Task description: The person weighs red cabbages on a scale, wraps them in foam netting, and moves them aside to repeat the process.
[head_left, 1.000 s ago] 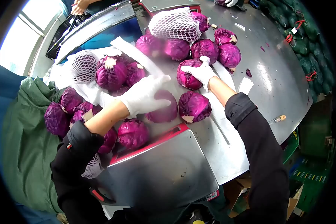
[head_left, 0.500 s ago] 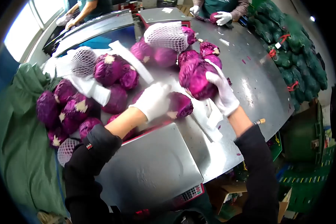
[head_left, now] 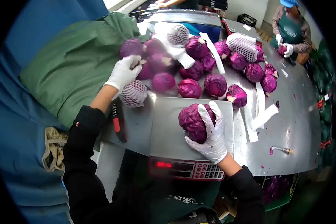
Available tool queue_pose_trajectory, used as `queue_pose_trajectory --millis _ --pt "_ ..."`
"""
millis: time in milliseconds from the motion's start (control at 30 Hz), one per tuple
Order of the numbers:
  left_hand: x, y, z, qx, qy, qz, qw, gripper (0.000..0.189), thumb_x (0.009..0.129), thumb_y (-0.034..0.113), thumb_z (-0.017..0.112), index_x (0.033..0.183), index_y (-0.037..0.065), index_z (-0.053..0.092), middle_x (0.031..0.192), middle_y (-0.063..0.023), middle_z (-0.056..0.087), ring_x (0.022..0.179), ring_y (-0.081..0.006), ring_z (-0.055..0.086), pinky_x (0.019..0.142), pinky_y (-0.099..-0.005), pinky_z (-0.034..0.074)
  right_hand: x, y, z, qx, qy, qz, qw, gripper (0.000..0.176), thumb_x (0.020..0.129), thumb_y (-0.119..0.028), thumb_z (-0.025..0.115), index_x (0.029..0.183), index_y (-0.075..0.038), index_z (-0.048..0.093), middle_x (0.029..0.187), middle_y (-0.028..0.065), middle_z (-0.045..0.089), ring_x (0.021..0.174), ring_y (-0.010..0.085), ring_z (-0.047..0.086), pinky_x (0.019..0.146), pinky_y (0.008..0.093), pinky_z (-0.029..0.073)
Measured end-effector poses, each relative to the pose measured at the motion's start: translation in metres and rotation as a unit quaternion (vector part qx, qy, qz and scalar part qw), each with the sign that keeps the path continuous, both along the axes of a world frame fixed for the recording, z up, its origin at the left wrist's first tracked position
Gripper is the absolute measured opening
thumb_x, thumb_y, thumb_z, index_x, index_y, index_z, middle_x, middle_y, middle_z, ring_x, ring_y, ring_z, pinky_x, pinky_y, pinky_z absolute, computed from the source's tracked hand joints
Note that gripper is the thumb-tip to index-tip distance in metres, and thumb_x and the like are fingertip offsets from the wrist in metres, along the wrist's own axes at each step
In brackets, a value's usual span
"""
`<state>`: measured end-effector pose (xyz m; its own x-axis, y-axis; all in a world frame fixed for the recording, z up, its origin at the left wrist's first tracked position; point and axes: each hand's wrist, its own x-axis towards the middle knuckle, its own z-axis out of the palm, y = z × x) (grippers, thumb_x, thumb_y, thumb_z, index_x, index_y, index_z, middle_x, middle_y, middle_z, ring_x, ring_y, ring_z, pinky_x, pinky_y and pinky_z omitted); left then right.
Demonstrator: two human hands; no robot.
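My right hand (head_left: pixel 209 136), in a white glove, is wrapped round a purple cabbage (head_left: pixel 193 121) on the steel plate of a scale (head_left: pixel 168 140). The scale's red display is lit. At the left, my gloved left hand (head_left: pixel 125 71) has its fingers bent beside a purple cabbage (head_left: pixel 131 48) in the pile; whether it grips anything is hidden. Just below that hand lies a cabbage in white foam net (head_left: pixel 133 93). Several bare cabbages sit behind the scale, among them one at the middle (head_left: pixel 215 85).
Red-handled shears (head_left: pixel 117 121) lie left of the scale. White foam strips (head_left: pixel 250 123) and a small tool (head_left: pixel 283 150) are on the table at right. A green sack (head_left: pixel 78 63) borders the left side. A co-worker (head_left: pixel 293 28) stands at the far right, handling a cabbage.
The view has swung left. My right hand has brought its cabbage down to the scale plate. My left hand has moved from the middle cabbages to the left end of the pile.
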<state>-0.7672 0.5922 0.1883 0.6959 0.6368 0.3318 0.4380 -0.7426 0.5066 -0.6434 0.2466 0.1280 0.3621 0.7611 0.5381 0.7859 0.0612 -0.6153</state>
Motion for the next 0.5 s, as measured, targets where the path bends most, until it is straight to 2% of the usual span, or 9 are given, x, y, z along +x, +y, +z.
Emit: queue_pose_trajectory --millis 33,67,100,167,300,367,400,433,500 --pt "-0.019 0.001 -0.001 -0.017 0.046 0.019 0.999 0.032 0.086 0.008 0.066 0.117 0.002 0.063 0.097 -0.0068 0.069 0.084 -0.0114 0.062 0.082 -0.0262 0.050 -0.001 0.002 0.003 -0.016 -0.010 0.004 1.000 0.101 0.059 -0.024 0.086 0.147 -0.019 0.037 0.145 0.0257 0.027 0.132 0.0432 0.031 0.109 0.0491 0.029" --pt "-0.035 0.001 -0.006 -0.086 0.026 0.024 0.996 0.031 0.086 0.008 0.067 0.117 0.001 0.063 0.094 -0.0047 0.067 0.080 -0.0104 0.058 0.079 -0.0264 0.050 -0.002 0.002 0.006 -0.032 -0.018 0.005 0.999 0.102 0.058 -0.025 0.086 0.147 -0.020 0.036 0.146 0.0261 0.026 0.132 0.0434 0.031 0.110 0.0493 0.029" --pt "-0.049 0.007 -0.011 -0.117 0.060 0.025 0.991 0.032 0.086 0.009 0.068 0.117 0.000 0.063 0.099 -0.0057 0.068 0.086 -0.0106 0.060 0.082 -0.0260 0.050 0.000 0.001 0.011 -0.050 -0.022 0.010 0.998 0.105 0.059 -0.028 0.087 0.148 -0.019 0.033 0.146 0.0267 0.025 0.134 0.0439 0.029 0.110 0.0493 0.028" --pt "-0.063 0.016 -0.028 -0.156 0.021 0.012 0.987 0.034 0.086 0.010 0.069 0.118 -0.001 0.062 0.101 -0.0069 0.068 0.089 -0.0113 0.062 0.085 -0.0263 0.050 0.004 -0.003 0.022 -0.095 -0.019 -0.001 0.995 0.108 0.060 -0.029 0.087 0.150 -0.017 0.028 0.147 0.0262 0.024 0.136 0.0432 0.028 0.112 0.0488 0.027" --pt "-0.055 0.018 -0.038 -0.145 0.011 0.018 0.989 0.037 0.085 0.010 0.069 0.120 0.000 0.061 0.099 -0.0082 0.068 0.090 -0.0145 0.062 0.086 -0.0281 0.050 0.014 -0.002 0.027 -0.087 0.000 0.011 0.996 0.112 0.062 -0.031 0.086 0.151 -0.007 0.022 0.150 0.0171 0.028 0.138 0.0356 0.028 0.115 0.0430 0.025" --pt "-0.048 0.019 -0.021 -0.126 0.045 0.030 0.991 0.042 0.084 0.011 0.068 0.124 -0.001 0.058 0.116 -0.0192 0.065 0.103 -0.0230 0.065 0.092 -0.0326 0.050 0.020 -0.002 0.024 -0.087 0.064 0.011 0.994 0.111 0.063 -0.032 0.085 0.150 -0.005 0.023 0.151 0.0144 0.030 0.140 0.0323 0.027 0.116 0.0417 0.023" --pt "-0.045 0.040 -0.036 -0.099 0.017 0.050 0.994 0.042 0.084 0.015 0.069 0.123 0.002 0.059 0.110 -0.0178 0.067 0.097 -0.0223 0.066 0.089 -0.0322 0.051 0.023 -0.003 0.025 -0.100 0.082 -0.002 0.992 0.110 0.063 -0.032 0.085 0.150 -0.004 0.024 0.152 0.0146 0.030 0.140 0.0321 0.027 0.116 0.0417 0.022" --pt "-0.045 0.060 -0.051 -0.146 -0.039 0.065 0.986 0.042 0.083 0.018 0.070 0.121 0.005 0.061 0.102 -0.0152 0.068 0.090 -0.0221 0.066 0.085 -0.0321 0.051 0.024 -0.003 0.027 -0.115 0.101 -0.017 0.988 0.109 0.063 -0.032 0.085 0.150 -0.004 0.024 0.152 0.0149 0.029 0.140 0.0319 0.028 0.116 0.0416 0.021" --pt "-0.047 0.103 -0.073 -0.134 -0.047 0.082 0.986 0.040 0.082 0.018 0.071 0.119 0.006 0.063 0.096 -0.0132 0.069 0.087 -0.0219 0.065 0.082 -0.0323 0.052 0.026 -0.002 0.035 -0.108 0.111 -0.006 0.988 0.109 0.064 -0.032 0.085 0.151 -0.005 0.024 0.152 0.0156 0.029 0.141 0.0316 0.027 0.117 0.0412 0.019"
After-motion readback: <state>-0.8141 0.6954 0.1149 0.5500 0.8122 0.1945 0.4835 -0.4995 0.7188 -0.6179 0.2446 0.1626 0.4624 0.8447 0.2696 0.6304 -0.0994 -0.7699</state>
